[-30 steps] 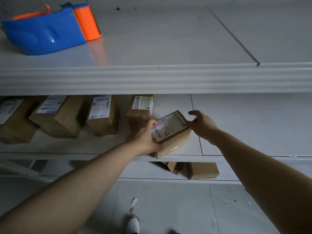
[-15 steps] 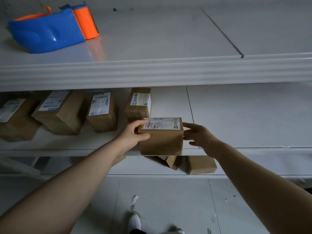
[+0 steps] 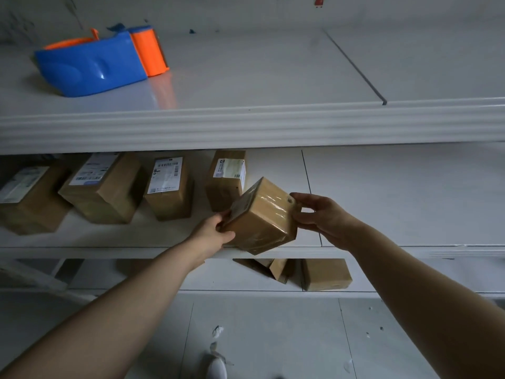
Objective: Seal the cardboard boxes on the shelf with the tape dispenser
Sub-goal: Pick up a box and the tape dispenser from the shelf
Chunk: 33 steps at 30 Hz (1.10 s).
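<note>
Cardboard box (image 3: 263, 217), brown w/ glossy tape, tilted at shelf (image 3: 109, 251) front edge; our L hand (image 3: 213, 233) grips label end, R hand (image 3: 325, 217) pinches far corner. Sat level 0.5 s ago.

A person's left hand (image 3: 216, 233) and right hand (image 3: 322, 217) are both bare. The left forearm (image 3: 131, 296) and right forearm (image 3: 410, 283) run uncovered to the lower corners of the view. On the pale floor tiles (image 3: 287, 337) below, the toe of one white shoe (image 3: 217, 369) shows.
</note>
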Motion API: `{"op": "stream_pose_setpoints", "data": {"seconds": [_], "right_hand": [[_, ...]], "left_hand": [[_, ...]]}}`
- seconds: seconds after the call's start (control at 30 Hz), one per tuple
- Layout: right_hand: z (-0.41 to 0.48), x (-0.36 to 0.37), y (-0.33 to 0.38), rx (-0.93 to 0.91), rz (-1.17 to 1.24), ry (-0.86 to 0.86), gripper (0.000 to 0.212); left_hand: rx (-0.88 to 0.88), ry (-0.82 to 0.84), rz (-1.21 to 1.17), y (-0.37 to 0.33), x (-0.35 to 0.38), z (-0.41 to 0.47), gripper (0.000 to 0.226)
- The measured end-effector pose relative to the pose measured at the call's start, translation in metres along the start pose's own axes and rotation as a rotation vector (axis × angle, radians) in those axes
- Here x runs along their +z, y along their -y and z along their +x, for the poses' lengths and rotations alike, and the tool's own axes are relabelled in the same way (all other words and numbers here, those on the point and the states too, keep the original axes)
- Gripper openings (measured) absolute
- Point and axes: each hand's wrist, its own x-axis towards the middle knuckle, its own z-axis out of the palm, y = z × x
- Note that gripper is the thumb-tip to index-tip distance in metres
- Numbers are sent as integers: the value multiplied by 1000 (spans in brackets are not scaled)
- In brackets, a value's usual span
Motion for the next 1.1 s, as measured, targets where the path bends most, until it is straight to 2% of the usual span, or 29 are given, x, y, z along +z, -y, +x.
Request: {"op": "stream_pose_setpoints", "data": {"seconds": [0.07, 0.13, 0.2, 0.3, 0.4, 0.47, 0.57, 0.7, 0.83, 0.9, 0.93, 1.0, 1.07, 1.1], "right_hand": [[1, 2, 4, 0, -20, -33, 52], [2, 7, 7, 13, -43, -87, 49], [3, 10, 6, 16, -111, -139, 42], [2, 10, 5, 32, -183, -176, 32], [0, 7, 4, 80, -187, -143, 36], [0, 8, 5, 129, -177, -127, 41], [4, 14, 9, 203, -271, -199, 51], [7, 26, 16, 240, -401, -295, 35], [8, 34, 23, 287, -379, -315, 30], [10, 36, 28, 274, -517, -348, 29], [10, 37, 32, 265, -608, -371, 29], [8, 35, 35, 248, -712, -399, 31], [5, 29, 33, 247, -631, -346, 32], [1, 25, 32, 258, -546, -297, 31]], "left_hand": [[13, -15, 155, -4, 5, 0, 56], [20, -25, 213, -12, 11, -1, 52], [24, 1, 149, -17, 17, 0, 55], [26, 89, 10, -21, 15, 1, 74], [37, 193, -138, -25, 12, 1, 92], [28, 167, -138, -29, 15, 3, 96], [27, 61, -84, -33, 22, 6, 83], [54, 55, -65, -36, 26, 9, 60], [73, 50, -71, -40, 26, 9, 55], [87, 57, -53, -46, 28, 8, 53], [111, 26, -31, -51, 29, 8, 51], [187, -144, 65, -57, 32, 12, 48], [230, -302, 210, -64, 34, 16, 44], [235, -328, 269, -66, 36, 17, 42]]}}
